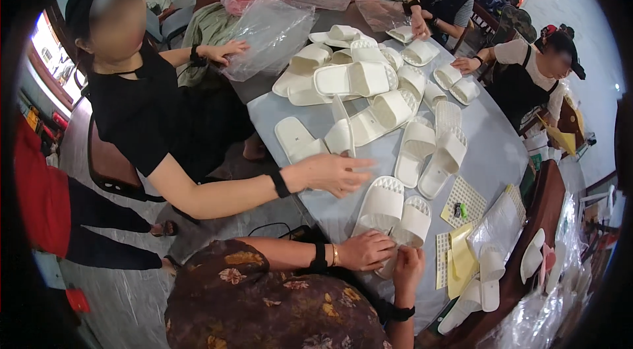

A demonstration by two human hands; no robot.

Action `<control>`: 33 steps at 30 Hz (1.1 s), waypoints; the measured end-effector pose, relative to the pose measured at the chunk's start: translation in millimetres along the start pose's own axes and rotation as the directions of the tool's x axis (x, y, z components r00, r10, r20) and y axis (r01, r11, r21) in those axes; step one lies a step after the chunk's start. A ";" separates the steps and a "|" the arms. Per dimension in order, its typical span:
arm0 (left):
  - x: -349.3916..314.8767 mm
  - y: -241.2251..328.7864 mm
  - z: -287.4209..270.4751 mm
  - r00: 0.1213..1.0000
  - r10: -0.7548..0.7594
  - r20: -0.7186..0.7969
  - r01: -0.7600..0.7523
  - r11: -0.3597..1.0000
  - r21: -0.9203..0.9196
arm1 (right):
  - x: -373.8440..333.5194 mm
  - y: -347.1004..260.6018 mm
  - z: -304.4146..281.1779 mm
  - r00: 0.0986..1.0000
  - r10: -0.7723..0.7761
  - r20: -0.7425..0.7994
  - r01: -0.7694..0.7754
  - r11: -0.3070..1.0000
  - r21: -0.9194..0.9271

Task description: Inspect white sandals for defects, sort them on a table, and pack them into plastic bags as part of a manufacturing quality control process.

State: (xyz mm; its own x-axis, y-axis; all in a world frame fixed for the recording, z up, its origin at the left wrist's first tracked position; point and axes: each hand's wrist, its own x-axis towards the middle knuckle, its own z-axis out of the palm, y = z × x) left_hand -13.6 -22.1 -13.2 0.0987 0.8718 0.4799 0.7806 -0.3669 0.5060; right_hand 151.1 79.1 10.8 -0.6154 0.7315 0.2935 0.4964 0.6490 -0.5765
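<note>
Pair of white slippers (384,204) at the near edge of the desk (498,145), left hand (364,250) and right hand (410,264) at the heels; whether either grip is closed on them cannot be told. Sticker sheet (469,191) alongside suggests labelling; next, probably, careful fingertip pressing.

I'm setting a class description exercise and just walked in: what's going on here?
The person's left hand and right hand are close together at the heel end of a pair of white slide slippers on the grey table; whether they pinch anything is unclear. A co-worker in black has one hand out and the other at a clear plastic bag. More white slippers lie heaped mid-table.
</note>
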 end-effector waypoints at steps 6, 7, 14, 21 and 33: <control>2.9 -4.6 2.2 0.999 0.047 0.019 -0.046 0.998 -0.045 | 6.0 5.0 -3.4 0.993 0.089 0.074 -0.093 0.994 0.053; -1.5 -9.8 5.5 1.000 0.022 -0.001 -0.022 0.998 -0.051 | 11.9 -3.1 -1.6 0.988 0.111 0.107 -0.119 0.990 0.076; 9.5 -6.4 -19.3 0.997 -0.019 0.071 0.020 1.000 -0.015 | 16.2 -1.4 12.6 0.991 0.130 0.025 -0.131 0.991 0.035; 9.1 -2.0 -11.2 0.996 -0.031 0.079 0.031 1.000 -0.003 | 2.8 5.3 -0.4 0.959 0.277 0.067 -0.285 0.921 0.267; 9.9 -3.5 -11.3 0.995 -0.036 0.095 0.034 0.999 0.026 | 7.5 -9.3 2.9 0.971 0.211 0.114 -0.213 0.977 0.009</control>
State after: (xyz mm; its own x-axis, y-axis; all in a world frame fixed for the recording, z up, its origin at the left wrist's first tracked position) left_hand -22.4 -15.9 -2.1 0.1285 0.9114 0.3909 0.7995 -0.3284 0.5029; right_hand 140.0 78.0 16.1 -0.5627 0.8231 0.0764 0.6107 0.4762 -0.6326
